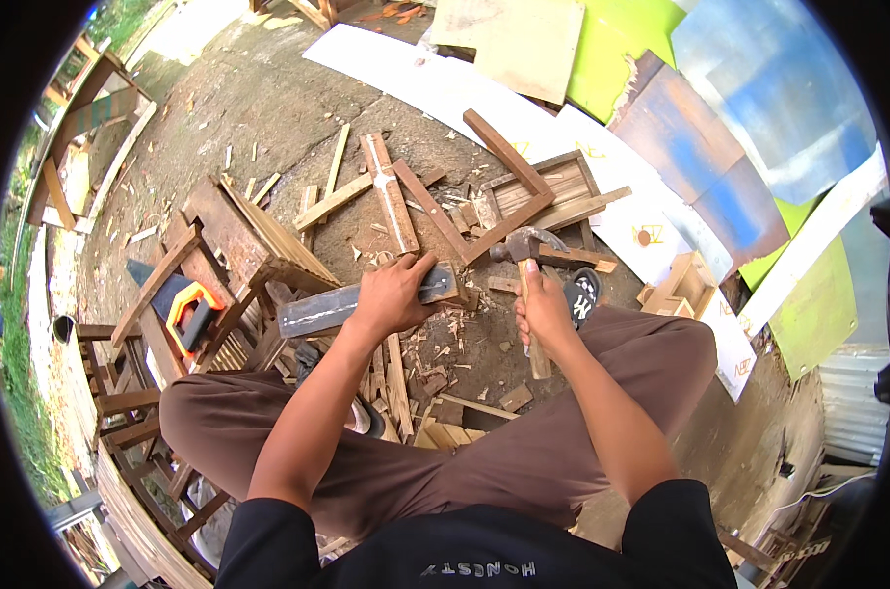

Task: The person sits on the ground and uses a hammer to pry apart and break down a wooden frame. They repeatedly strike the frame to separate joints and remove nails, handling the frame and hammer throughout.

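Observation:
My left hand (394, 294) grips a thick wooden beam (313, 315) from above. The beam's upper face is dark with a white streak, and its bare right end shows beyond my fingers. A few small spots dot that face near the end; I cannot tell if they are nails or holes. My right hand (546, 314) is closed round the wooden handle of a claw hammer (529, 241). The hammer stands upright, its metal head above my fist, to the right of the beam and apart from it.
A wooden stool-like frame (268, 250) stands at left, with an orange-handled handsaw (192, 312) on it. Ahead lie a white-streaked board (390, 196), an angled wooden frame (512, 157) and a shallow wooden tray (548, 187). Wood chips litter the ground. White sheeting (622, 211) stretches across the right.

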The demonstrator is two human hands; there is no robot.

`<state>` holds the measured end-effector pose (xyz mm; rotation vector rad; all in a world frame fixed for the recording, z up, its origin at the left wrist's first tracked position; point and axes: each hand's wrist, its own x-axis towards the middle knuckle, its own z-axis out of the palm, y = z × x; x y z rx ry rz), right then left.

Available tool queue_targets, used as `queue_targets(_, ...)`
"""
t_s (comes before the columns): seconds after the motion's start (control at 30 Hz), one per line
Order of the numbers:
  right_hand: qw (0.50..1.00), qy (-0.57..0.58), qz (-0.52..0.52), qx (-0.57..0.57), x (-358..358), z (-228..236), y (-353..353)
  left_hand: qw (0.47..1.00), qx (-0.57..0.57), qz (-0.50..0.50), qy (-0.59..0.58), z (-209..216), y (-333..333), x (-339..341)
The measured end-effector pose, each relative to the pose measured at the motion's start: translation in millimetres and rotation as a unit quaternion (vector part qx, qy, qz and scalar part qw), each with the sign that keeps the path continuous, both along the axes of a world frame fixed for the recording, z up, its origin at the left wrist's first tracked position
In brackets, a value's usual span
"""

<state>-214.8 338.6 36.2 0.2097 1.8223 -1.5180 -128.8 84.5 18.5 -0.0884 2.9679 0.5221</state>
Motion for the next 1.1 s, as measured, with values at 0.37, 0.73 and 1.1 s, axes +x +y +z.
queue_targets(0.37, 0.957, -0.178, -0.228, -0.036, -37.9, -71.9, 14.8, 0.999, 0.025, 0.013, -0.027, 12.9, -1.8, -19.1)
queue_targets(0.73, 0.984, -0.068, 0.013, 0.162, -38.4, -126.3, 17.1, 0.998, 0.053, 0.038, -0.022, 20.8, -16.2, -26.4)
queue_targets(1.1, 0.864, -0.225, 0.403, 0.2, -11.3, -223.7, 45.3, 0.994, 0.095, 0.041, 0.022, 23.4, -64.8, 0.6)
